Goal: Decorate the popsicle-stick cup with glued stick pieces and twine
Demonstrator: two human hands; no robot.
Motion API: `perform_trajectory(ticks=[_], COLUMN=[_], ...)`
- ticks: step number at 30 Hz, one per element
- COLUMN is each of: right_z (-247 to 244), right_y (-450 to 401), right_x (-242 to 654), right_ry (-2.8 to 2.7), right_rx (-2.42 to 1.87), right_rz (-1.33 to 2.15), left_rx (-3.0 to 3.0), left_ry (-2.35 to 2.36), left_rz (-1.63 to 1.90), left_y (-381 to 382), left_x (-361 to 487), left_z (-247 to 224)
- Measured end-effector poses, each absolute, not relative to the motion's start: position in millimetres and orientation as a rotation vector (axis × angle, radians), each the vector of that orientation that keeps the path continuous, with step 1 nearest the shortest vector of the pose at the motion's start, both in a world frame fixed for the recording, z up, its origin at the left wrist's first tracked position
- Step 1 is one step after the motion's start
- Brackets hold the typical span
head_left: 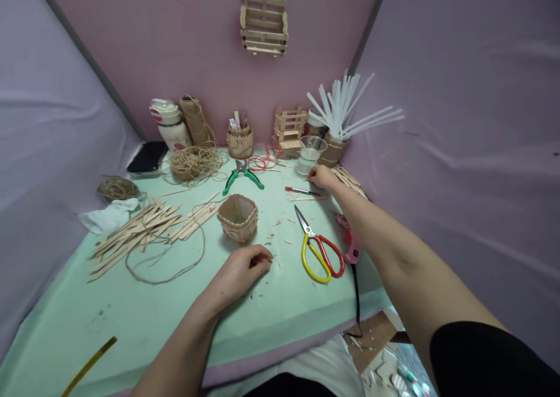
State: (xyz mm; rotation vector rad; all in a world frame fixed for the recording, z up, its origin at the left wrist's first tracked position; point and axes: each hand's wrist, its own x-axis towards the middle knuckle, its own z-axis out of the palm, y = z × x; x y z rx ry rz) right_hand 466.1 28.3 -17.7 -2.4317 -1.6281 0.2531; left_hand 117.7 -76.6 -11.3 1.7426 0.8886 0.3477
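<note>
My left hand rests on the green tabletop with its fingers curled together; whether anything is between them is too small to tell. Just behind it stands a small basket covered in wood pieces, its top open. My right hand reaches to the back right, fingers pinched beside a clear cup of liquid; what they hold cannot be made out. A red-tipped pen lies just in front of it. Scissors with yellow and red handles lie to the right of my left hand, blades apart.
Wooden sticks and loose twine lie at left. Green-handled cutters, red cord and a twine pile are behind. A pink glue gun sits under my right forearm. White sticks stand at back right.
</note>
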Motion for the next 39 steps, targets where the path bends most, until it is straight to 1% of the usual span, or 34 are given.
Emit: perform_trajectory(ticks=[6, 9, 11, 13, 15, 19, 24, 27, 31, 34, 39], right_z=[-4, 10, 21, 29, 32, 22, 3, -4, -14, -19, -15], right_y=[18, -1, -27, -61, -96, -139, -134, -121, -106, -99, -107], right_x=[452, 428, 401, 370, 341, 312, 308, 304, 296, 294, 297], right_ry=[-1.632, -1.679, -1.752, -1.833, -1.870, -1.805, -1.842, -1.920, -2.012, -2.031, -1.918], right_rx=[-2.437, -2.385, -2.276, -1.975, -1.793, -1.743, -1.844, -1.917, -1.937, -1.933, -1.855], right_rz=[0.218, 0.218, 0.252, 0.368, 0.507, 0.546, 0.403, 0.339, 0.302, 0.332, 0.409], left_rx=[1.348, 1.120, 1.040, 1.027, 1.061, 1.184, 1.480, 1.776, 2.059, 2.009, 1.573], left_ry=[0.895, 0.897, 0.891, 0.873, 0.858, 0.831, 0.913, 0.985, 1.001, 1.057, 0.985], left_rz=[0.376, 0.391, 0.422, 0.472, 0.512, 0.541, 0.598, 0.624, 0.616, 0.652, 0.683], left_y=[-79, -81, -81, -82, -82, -80, -75, -73, -73, -73, -73], left_x=[121, 123, 124, 125, 125, 125, 123, 121, 119, 121, 127], left_z=[-4, -4, -7, -10, -13, -16, -22, -25, -26, -29, -35])
